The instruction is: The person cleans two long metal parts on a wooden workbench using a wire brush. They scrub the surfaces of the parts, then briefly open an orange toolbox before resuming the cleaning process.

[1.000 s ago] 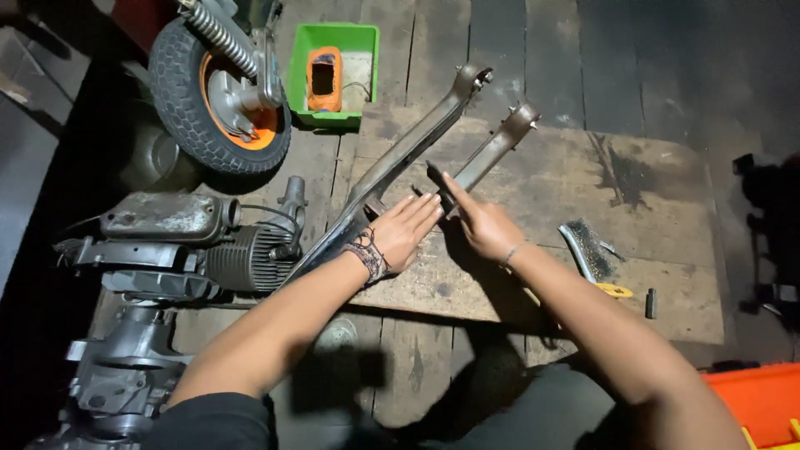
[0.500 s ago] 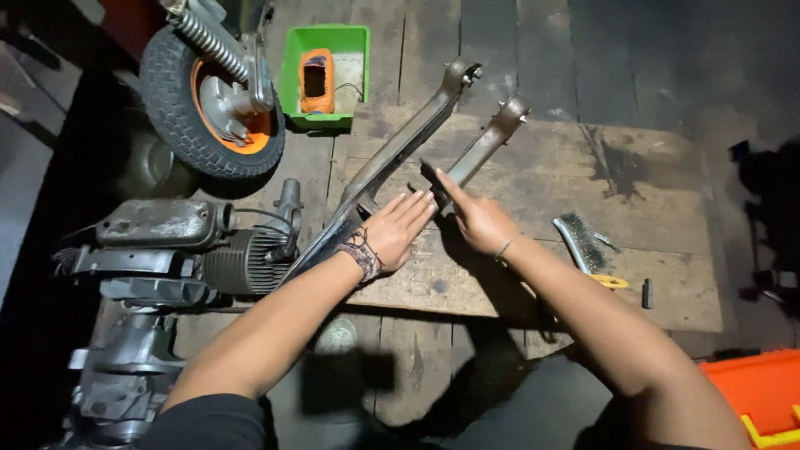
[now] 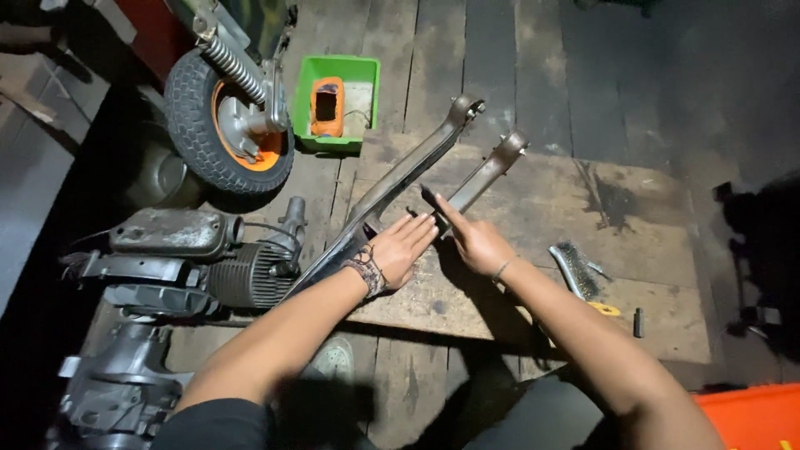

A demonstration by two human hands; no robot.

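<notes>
Left hand (image 3: pixel 402 247) flat and open on dark forked metal swing-arm (image 3: pixel 400 179) lying across worn wooden board (image 3: pixel 533 275); right hand (image 3: pixel 475 244) pinching small dark tool (image 3: pixel 432 198) — slip risk toward fingers, greasy steel

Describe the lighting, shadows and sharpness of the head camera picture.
Head view: light falls mainly on the centre, where the left hand and right hand rest at the dark metal fork on the wooden board; the right arm casts a hard shadow on the board; corners sink to near black, especially the right edge; the engine at left is dim but readable; no glare, little blur.
</notes>
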